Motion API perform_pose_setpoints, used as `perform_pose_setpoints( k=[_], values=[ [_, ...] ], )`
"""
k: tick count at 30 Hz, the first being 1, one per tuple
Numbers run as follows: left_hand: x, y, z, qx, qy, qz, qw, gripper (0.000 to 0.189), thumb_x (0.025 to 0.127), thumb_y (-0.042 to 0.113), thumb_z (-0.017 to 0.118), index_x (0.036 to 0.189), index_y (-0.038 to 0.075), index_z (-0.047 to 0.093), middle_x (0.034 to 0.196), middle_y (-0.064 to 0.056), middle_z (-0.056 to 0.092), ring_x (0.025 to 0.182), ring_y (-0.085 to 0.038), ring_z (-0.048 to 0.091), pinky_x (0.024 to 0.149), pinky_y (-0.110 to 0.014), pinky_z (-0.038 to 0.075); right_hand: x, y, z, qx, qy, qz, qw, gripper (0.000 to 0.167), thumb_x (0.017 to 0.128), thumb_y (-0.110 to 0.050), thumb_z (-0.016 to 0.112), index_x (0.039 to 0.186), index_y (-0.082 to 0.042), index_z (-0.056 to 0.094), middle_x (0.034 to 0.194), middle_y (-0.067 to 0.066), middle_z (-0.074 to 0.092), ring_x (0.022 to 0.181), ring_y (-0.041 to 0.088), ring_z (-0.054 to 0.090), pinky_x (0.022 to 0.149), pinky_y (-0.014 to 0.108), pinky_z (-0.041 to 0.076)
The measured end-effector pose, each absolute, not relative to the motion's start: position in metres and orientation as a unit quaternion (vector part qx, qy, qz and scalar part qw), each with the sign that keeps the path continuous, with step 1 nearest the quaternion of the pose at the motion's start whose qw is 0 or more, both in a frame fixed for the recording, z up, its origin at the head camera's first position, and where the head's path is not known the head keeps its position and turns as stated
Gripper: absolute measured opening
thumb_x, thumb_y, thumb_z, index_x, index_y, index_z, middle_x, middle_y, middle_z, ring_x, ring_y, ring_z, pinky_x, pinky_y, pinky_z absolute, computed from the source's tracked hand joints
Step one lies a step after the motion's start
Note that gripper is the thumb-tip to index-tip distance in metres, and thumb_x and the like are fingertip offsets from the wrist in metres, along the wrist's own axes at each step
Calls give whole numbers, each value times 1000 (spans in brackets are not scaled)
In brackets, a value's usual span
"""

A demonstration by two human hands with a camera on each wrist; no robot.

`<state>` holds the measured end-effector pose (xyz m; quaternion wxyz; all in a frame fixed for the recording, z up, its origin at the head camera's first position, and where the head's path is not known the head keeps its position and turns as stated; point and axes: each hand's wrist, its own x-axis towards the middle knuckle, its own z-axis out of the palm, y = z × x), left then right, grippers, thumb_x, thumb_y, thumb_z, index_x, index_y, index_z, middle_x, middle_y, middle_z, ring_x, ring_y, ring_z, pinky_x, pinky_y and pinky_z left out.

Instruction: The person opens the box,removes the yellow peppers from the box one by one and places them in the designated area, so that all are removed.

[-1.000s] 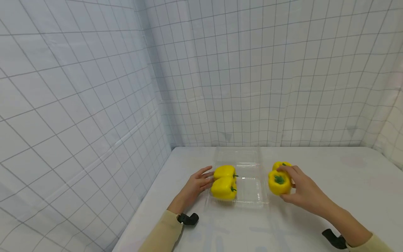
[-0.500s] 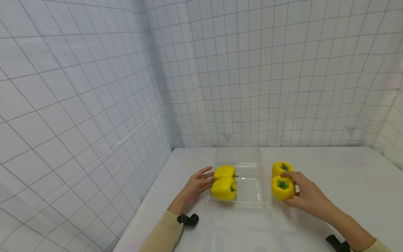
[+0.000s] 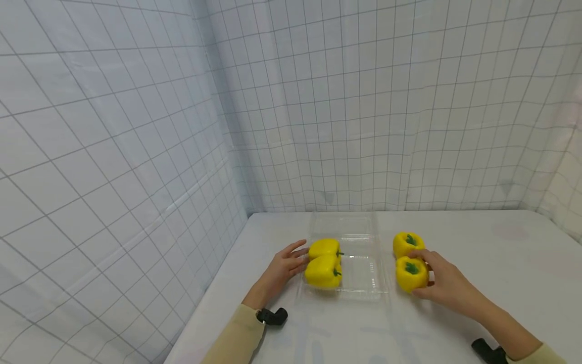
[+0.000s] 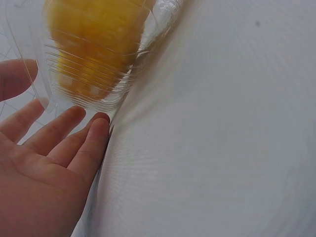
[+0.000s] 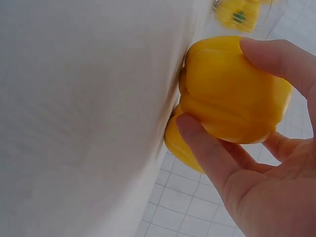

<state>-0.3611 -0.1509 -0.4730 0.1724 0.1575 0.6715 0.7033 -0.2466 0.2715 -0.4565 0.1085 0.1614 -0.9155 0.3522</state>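
A yellow bell pepper (image 3: 408,282) with a green stem is in my right hand (image 3: 447,280), gripped between thumb and fingers. In the right wrist view this bell pepper (image 5: 232,89) appears to sit on the table. Just behind it stands a second yellow bell pepper (image 3: 403,243). To the left lies an open clear plastic clamshell container (image 3: 361,275). Two more yellow peppers, a front pepper (image 3: 322,273) and a rear pepper (image 3: 323,247), lie on their sides in its left half. My left hand (image 3: 282,268) has its fingers extended against the container's left side, fingertips at the ribbed wall (image 4: 89,91).
The container's clear lid (image 3: 343,224) is folded back toward the rear wall. A white table (image 3: 491,263) carries everything. Grid-patterned white sheets (image 3: 336,126) hang behind and at the sides. Both wrists wear black straps with camera mounts.
My right hand has moved the pepper right and toward me, down to the table, uncovering more of the pepper behind. My left hand has stayed put.
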Motion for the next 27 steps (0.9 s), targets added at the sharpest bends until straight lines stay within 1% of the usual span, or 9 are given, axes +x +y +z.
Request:
perform_pose_setpoints(
  k=[5,7,9,12,14,16,27],
  values=[
    [-363,-151,-474,157,671,704,173,58,104,14,55,158,14,35,154,-15,43,135,-27,50,108,-40,44,-249,274,-457,156,-918,351,93,77,72,-20,91,135,-11,49,131,14,55,105,27,57,78,38,56],
    [-364,-151,-475,155,670,704,174,58,104,15,55,158,14,35,154,-15,43,135,-27,50,108,-41,43,-250,276,-457,154,-920,351,85,77,71,-19,91,135,-12,48,132,13,54,104,27,56,79,40,54],
    [-365,-151,-476,154,671,705,174,58,104,15,56,158,14,35,154,-15,43,135,-28,50,108,-41,43,-250,277,-457,152,-921,351,80,78,71,-16,90,136,-11,47,134,14,53,107,28,56,81,42,54],
    [-366,-150,-477,148,671,705,175,58,103,15,57,158,15,35,154,-14,43,134,-27,50,108,-41,43,-250,278,-457,154,-921,349,77,80,71,-13,88,137,-8,45,136,17,52,113,34,55,87,52,54],
    [-367,-150,-477,145,671,706,174,58,103,16,57,158,15,36,154,-14,43,134,-27,50,108,-40,43,-251,277,-456,153,-923,343,79,81,70,-12,88,138,-7,44,137,18,51,118,37,54,92,58,51],
    [-367,-150,-477,142,672,705,175,58,103,16,57,157,16,36,154,-13,43,134,-26,51,108,-40,44,-251,277,-455,151,-927,335,79,81,70,-12,88,138,-7,44,137,19,52,120,38,53,95,63,47],
    [-369,-151,-479,150,674,702,174,59,103,16,58,158,16,36,154,-12,44,134,-26,50,109,-41,43,-248,275,-454,134,-936,320,65,84,70,-13,87,140,-7,42,140,23,51,122,43,53,95,67,45]
  ],
)
